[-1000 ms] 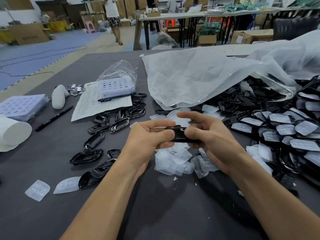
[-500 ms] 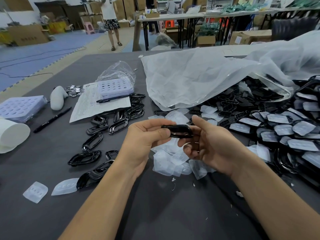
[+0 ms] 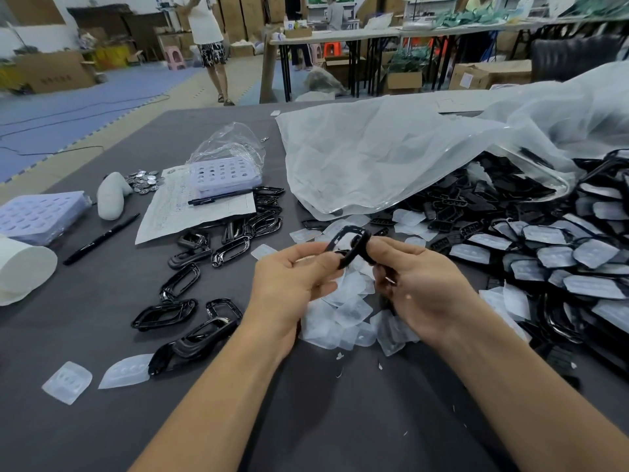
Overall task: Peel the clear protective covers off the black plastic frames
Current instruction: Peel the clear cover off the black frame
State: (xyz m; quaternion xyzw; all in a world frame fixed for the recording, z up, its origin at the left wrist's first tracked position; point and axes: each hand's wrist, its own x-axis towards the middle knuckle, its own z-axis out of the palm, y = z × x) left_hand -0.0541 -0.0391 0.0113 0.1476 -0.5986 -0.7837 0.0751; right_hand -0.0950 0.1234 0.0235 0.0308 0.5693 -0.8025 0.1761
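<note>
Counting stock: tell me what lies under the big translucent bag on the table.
Black frames show under the bag at its lifted edge, and some farther out have clear covers on. Deeper in, the bag hides whatever is there.

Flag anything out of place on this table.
A stray cover and a second cover lie at the near left, apart from the main cover pile mid-table. Nothing looks damaged.

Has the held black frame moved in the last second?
Yes. The black frame has tipped up from flat to show its opening, rising slightly away from the pile of peeled covers beneath.
</note>
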